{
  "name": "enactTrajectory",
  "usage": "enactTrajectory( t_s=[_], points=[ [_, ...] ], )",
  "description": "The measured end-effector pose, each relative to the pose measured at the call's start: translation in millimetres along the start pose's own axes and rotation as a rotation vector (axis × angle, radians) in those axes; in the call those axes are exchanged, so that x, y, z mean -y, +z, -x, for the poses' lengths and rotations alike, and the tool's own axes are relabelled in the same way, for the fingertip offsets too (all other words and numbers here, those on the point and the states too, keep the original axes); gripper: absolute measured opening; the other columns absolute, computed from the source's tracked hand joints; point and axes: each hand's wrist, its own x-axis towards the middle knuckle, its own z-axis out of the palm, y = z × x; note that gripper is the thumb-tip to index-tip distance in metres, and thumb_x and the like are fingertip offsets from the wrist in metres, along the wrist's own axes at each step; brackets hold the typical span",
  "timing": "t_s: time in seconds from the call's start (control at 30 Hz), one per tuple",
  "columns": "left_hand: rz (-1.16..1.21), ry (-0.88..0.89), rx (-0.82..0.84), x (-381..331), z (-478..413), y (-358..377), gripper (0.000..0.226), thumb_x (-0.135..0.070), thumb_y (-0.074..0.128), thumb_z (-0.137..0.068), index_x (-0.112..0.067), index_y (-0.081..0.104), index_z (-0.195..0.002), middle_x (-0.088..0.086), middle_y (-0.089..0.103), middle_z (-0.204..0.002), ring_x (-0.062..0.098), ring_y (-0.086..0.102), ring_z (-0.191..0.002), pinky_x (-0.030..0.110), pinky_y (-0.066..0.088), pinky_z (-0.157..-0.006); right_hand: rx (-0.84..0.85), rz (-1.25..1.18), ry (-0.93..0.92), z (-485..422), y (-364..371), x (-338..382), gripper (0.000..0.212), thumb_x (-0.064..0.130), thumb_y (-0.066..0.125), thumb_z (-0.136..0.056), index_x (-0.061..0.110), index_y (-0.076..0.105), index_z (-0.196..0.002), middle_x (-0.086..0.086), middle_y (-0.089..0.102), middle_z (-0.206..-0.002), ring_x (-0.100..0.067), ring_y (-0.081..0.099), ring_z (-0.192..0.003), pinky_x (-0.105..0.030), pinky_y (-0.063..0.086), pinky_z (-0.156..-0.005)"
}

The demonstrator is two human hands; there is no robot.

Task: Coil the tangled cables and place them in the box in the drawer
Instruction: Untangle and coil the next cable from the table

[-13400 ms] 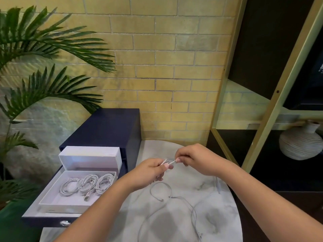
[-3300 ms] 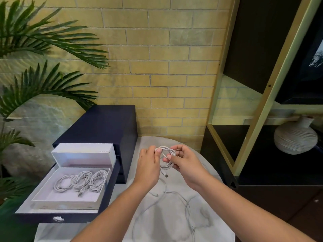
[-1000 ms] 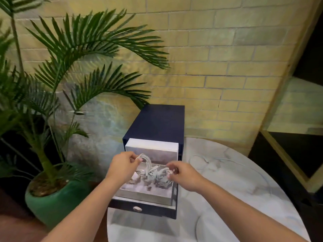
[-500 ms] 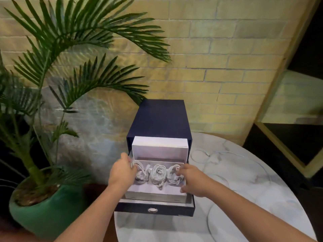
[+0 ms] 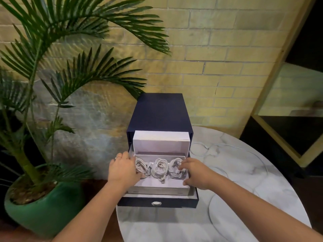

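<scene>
Cables point(image 5: 160, 167), coiled, lie side by side in your white box point(image 5: 157, 189) inside the open drawer point(image 5: 158, 203). Your left hand point(image 5: 122, 170) curls loosely over the leftmost coil; your right hand point(image 5: 194, 172) spreads over the rightmost.

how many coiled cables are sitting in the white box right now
3 show, side by side in the white box: left coil by the left hand, middle coil, right coil under the right hand. The hands may hide another.

Matt white card box point(image 5: 158, 189), polished marble table point(image 5: 244, 180), glossy green pot point(image 5: 43, 212).
</scene>
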Motion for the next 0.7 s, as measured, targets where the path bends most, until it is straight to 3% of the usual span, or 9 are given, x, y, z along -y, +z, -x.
enactTrajectory(
  t_s=[0.07,0.23,0.43,0.6,0.7],
  points=[
    [-0.016,0.055,-0.052,-1,2,1,0.056,-0.053,0.058,-0.085,-0.031,0.045,-0.135,0.0,0.048,-0.127,0.022,0.043,-0.121,0.036,0.04,-0.098,0.003,0.0,0.002,0,0,0,0.056,0.027,0.076,-0.08,0.017,0.056,-0.132,-0.001,0.045,-0.14,-0.018,0.04,-0.13,-0.026,0.033,-0.107],
    [0.063,0.116,-0.137,-5,6,3,0.027,-0.041,0.059,-0.09,-0.037,0.065,-0.116,-0.007,0.052,-0.117,0.017,0.045,-0.113,0.033,0.037,-0.095,-0.004,-0.027,0.014,1,1,0,0.055,0.026,0.076,-0.08,0.018,0.057,-0.13,0.0,0.046,-0.138,-0.018,0.043,-0.127,-0.027,0.036,-0.105],
    [0.187,0.114,-0.093,-11,6,10,0.026,-0.037,0.06,-0.09,-0.028,0.068,-0.113,-0.005,0.058,-0.111,0.015,0.053,-0.104,0.029,0.041,-0.092,-0.009,-0.036,0.01,1,2,-1,0.054,0.025,0.077,-0.079,0.017,0.058,-0.129,-0.001,0.047,-0.136,-0.018,0.045,-0.124,-0.027,0.037,-0.104],
    [0.043,0.16,0.006,-10,6,11,0.032,-0.05,0.051,-0.093,-0.029,0.069,-0.11,-0.006,0.059,-0.108,0.014,0.057,-0.101,0.031,0.04,-0.09,-0.01,-0.041,0.004,1,2,-2,0.054,0.025,0.077,-0.079,0.017,0.058,-0.129,-0.001,0.048,-0.135,-0.019,0.045,-0.124,-0.026,0.038,-0.103],
    [0.039,0.138,-0.01,-13,6,9,0.029,-0.045,0.045,-0.096,-0.028,0.064,-0.11,-0.006,0.062,-0.11,0.015,0.058,-0.103,0.034,0.037,-0.092,-0.014,-0.045,0.006,2,3,-2,0.053,0.025,0.077,-0.079,0.018,0.058,-0.128,-0.001,0.048,-0.134,-0.018,0.045,-0.124,-0.026,0.038,-0.102]
  ],
)
